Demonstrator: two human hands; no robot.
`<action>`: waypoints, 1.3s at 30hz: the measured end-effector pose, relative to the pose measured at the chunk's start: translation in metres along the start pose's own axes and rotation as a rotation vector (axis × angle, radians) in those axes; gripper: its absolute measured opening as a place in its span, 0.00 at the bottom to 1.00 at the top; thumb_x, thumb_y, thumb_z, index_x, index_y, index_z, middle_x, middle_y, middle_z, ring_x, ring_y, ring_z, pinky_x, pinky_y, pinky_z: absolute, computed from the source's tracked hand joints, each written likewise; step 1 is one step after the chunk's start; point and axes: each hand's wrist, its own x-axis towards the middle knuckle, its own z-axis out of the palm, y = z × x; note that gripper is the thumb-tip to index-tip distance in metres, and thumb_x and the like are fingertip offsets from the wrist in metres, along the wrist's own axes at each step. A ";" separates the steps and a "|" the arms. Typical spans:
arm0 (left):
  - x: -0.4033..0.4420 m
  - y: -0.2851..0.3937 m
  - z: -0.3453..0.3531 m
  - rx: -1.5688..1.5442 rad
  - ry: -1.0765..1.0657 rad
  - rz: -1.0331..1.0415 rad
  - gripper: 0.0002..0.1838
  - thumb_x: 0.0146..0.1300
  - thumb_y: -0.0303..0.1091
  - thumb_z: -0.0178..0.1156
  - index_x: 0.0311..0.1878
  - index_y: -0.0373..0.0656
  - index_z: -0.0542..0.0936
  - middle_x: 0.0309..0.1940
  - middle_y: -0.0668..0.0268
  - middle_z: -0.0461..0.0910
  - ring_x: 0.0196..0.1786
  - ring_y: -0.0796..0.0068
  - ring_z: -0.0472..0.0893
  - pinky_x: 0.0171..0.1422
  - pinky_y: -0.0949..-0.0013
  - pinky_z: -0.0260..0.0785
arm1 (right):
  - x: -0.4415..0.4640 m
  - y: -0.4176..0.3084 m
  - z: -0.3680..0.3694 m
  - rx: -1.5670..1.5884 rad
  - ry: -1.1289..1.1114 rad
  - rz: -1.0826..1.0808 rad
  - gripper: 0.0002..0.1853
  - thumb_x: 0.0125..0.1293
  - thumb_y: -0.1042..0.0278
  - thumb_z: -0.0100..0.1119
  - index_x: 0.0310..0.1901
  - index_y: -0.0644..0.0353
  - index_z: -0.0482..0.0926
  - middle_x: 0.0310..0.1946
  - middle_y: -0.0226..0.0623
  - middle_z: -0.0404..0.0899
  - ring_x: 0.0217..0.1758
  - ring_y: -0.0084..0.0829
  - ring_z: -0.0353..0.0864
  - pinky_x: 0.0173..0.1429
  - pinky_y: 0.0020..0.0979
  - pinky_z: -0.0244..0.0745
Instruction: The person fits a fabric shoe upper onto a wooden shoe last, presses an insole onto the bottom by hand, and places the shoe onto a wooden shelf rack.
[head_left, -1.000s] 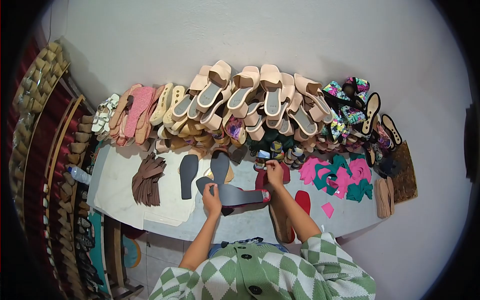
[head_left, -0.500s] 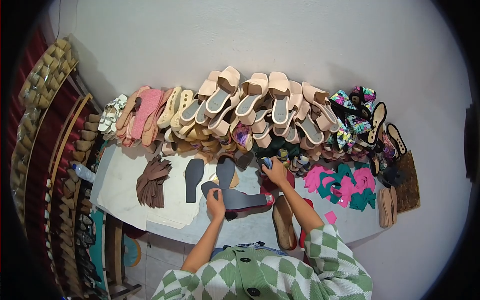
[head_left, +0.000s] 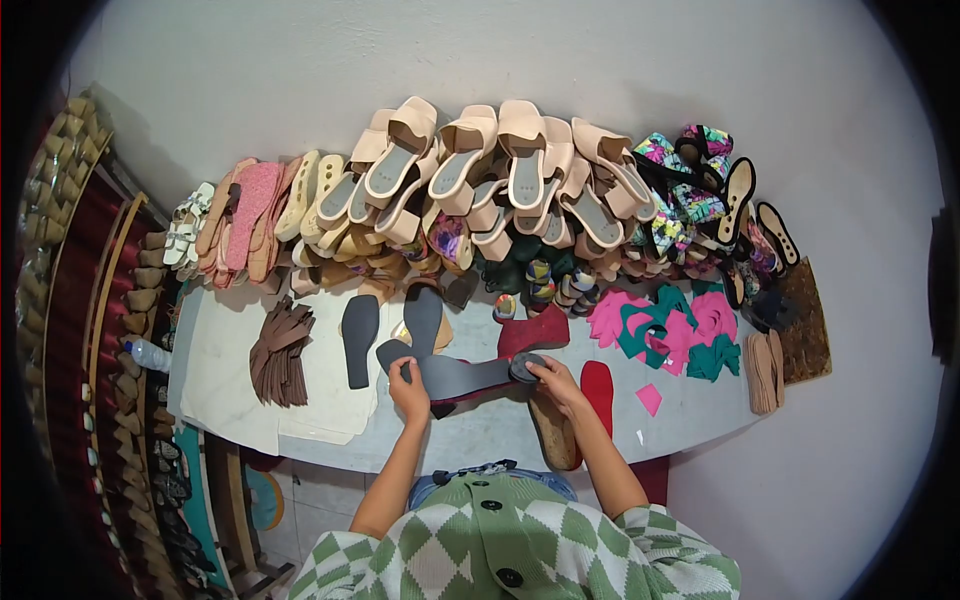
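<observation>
My left hand is closed on the left part of a long grey insole with a dark red edge along its underside. Over the insole's right end, my right hand grips a small round dark-grey disc; its exact kind is unclear. A red shoe piece lies just behind that hand. Below it is a brown sole, partly covered by the forearm, and a red insole lies to its right. Two more grey insoles rest behind my left hand.
Beige heeled sandals are piled along the wall. Brown strips lie on white sheets at left. Pink and teal pieces, a tan bundle and a brown board are at right. Shelves of shoe forms stand left.
My right hand has come from behind the insole down to its right end, bringing the round disc over it. My left hand keeps its hold. The whole view has shifted slightly.
</observation>
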 end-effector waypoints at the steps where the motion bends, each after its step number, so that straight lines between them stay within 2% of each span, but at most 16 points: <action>1: 0.001 0.000 -0.001 -0.005 -0.002 0.001 0.07 0.61 0.31 0.56 0.38 0.38 0.76 0.36 0.58 0.79 0.41 0.61 0.78 0.49 0.66 0.66 | -0.001 0.002 0.001 0.003 0.019 -0.015 0.14 0.63 0.60 0.59 0.48 0.52 0.77 0.39 0.24 0.78 0.38 0.15 0.74 0.39 0.21 0.68; 3: 0.002 -0.001 -0.002 0.007 -0.014 0.003 0.07 0.62 0.31 0.56 0.38 0.38 0.76 0.37 0.58 0.79 0.41 0.61 0.78 0.49 0.66 0.66 | -0.004 -0.002 0.007 0.006 0.051 -0.049 0.15 0.62 0.61 0.60 0.49 0.54 0.78 0.34 0.23 0.77 0.33 0.14 0.71 0.34 0.18 0.65; 6: 0.003 -0.003 -0.002 0.008 -0.022 0.007 0.07 0.62 0.32 0.56 0.38 0.37 0.76 0.37 0.58 0.79 0.42 0.61 0.77 0.49 0.66 0.66 | 0.008 0.000 0.007 -0.053 0.003 -0.149 0.16 0.62 0.60 0.60 0.50 0.54 0.78 0.32 0.24 0.77 0.30 0.14 0.70 0.32 0.18 0.65; 9: 0.004 -0.005 -0.001 -0.010 -0.028 0.009 0.07 0.62 0.32 0.56 0.38 0.37 0.76 0.37 0.58 0.79 0.42 0.61 0.77 0.49 0.66 0.66 | 0.020 -0.007 -0.005 -0.291 -0.113 -0.199 0.17 0.64 0.60 0.58 0.52 0.55 0.77 0.39 0.24 0.80 0.39 0.17 0.75 0.40 0.21 0.70; 12: 0.003 -0.005 0.000 -0.019 -0.020 0.012 0.08 0.62 0.32 0.56 0.38 0.37 0.76 0.36 0.58 0.78 0.42 0.61 0.77 0.49 0.66 0.66 | 0.029 -0.010 -0.006 -0.369 -0.111 -0.178 0.16 0.64 0.60 0.58 0.50 0.56 0.78 0.38 0.24 0.80 0.39 0.17 0.76 0.39 0.22 0.70; 18: 0.002 0.002 -0.001 -0.019 -0.006 -0.011 0.07 0.62 0.32 0.56 0.38 0.37 0.76 0.36 0.58 0.78 0.41 0.60 0.77 0.49 0.65 0.66 | 0.027 -0.012 -0.002 -0.343 -0.067 -0.150 0.15 0.64 0.60 0.58 0.49 0.57 0.79 0.37 0.24 0.80 0.38 0.16 0.75 0.36 0.20 0.70; 21: 0.002 -0.002 0.000 -0.003 0.009 0.024 0.07 0.62 0.32 0.56 0.39 0.38 0.77 0.35 0.58 0.79 0.41 0.62 0.78 0.48 0.66 0.67 | 0.028 -0.009 -0.002 -0.351 -0.052 -0.197 0.15 0.63 0.61 0.59 0.49 0.58 0.79 0.36 0.24 0.80 0.36 0.15 0.75 0.35 0.19 0.69; 24: 0.003 -0.004 0.001 0.012 0.009 0.025 0.08 0.62 0.32 0.56 0.39 0.39 0.77 0.35 0.59 0.80 0.40 0.62 0.79 0.48 0.66 0.67 | 0.031 -0.004 -0.002 -0.296 -0.051 -0.245 0.15 0.62 0.61 0.61 0.47 0.59 0.81 0.34 0.26 0.79 0.31 0.15 0.72 0.32 0.19 0.68; 30: 0.004 0.001 0.001 0.006 -0.004 -0.006 0.07 0.61 0.31 0.56 0.38 0.37 0.76 0.36 0.57 0.78 0.42 0.59 0.77 0.48 0.65 0.66 | 0.028 -0.007 0.005 -0.368 0.028 -0.281 0.14 0.62 0.62 0.60 0.45 0.60 0.81 0.34 0.27 0.80 0.31 0.15 0.73 0.32 0.20 0.68; 33: 0.005 -0.003 0.002 0.006 -0.005 0.000 0.07 0.61 0.32 0.56 0.38 0.37 0.76 0.36 0.58 0.78 0.42 0.59 0.77 0.48 0.64 0.66 | 0.032 -0.005 0.003 -0.373 0.008 -0.318 0.13 0.62 0.61 0.60 0.46 0.56 0.81 0.30 0.24 0.80 0.28 0.13 0.73 0.29 0.17 0.67; 36: 0.006 -0.007 0.003 0.007 -0.005 0.014 0.07 0.61 0.32 0.57 0.38 0.38 0.76 0.37 0.58 0.78 0.42 0.59 0.77 0.48 0.64 0.66 | 0.033 -0.007 0.003 -0.376 -0.004 -0.313 0.13 0.62 0.62 0.60 0.45 0.60 0.82 0.32 0.29 0.81 0.28 0.17 0.73 0.31 0.21 0.69; 39: 0.007 -0.008 0.004 0.011 -0.005 0.005 0.07 0.61 0.32 0.57 0.38 0.38 0.76 0.37 0.57 0.78 0.42 0.59 0.77 0.48 0.64 0.66 | 0.031 -0.011 0.004 -0.398 -0.011 -0.342 0.13 0.62 0.62 0.60 0.45 0.60 0.81 0.32 0.30 0.81 0.28 0.17 0.73 0.31 0.22 0.70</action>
